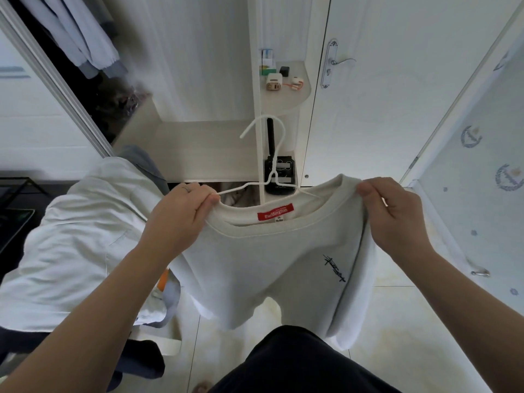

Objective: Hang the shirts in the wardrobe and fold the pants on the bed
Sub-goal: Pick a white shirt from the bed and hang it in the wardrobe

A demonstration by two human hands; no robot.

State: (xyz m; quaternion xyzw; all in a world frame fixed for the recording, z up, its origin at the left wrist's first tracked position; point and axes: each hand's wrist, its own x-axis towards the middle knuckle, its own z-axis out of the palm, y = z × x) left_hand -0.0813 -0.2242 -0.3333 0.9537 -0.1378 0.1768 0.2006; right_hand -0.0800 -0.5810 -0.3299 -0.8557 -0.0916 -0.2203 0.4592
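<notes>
The off-white crew-neck sweatshirt with a red neck label [269,265] hangs between both hands, just before the open white wardrobe [198,143]. The left hand [181,214] pinches the collar edge together with one arm of the thin white wire hanger [272,175]. The right hand [394,217] pinches the opposite shoulder, each grip narrow and closed on cloth. The hook points up and away; pale hanging garments [85,38] lie up-left (rail out of view), nearer the left hand. A heap of light clothes [85,222] sits left.

The shirt [272,259] hangs between the left hand [181,214] and right hand [397,214], with the hanger [273,174] in its collar. Wardrobe [198,146] ahead-left, shelf [295,95] behind the hanger, door [382,109] right, clothes pile [85,236] left.
</notes>
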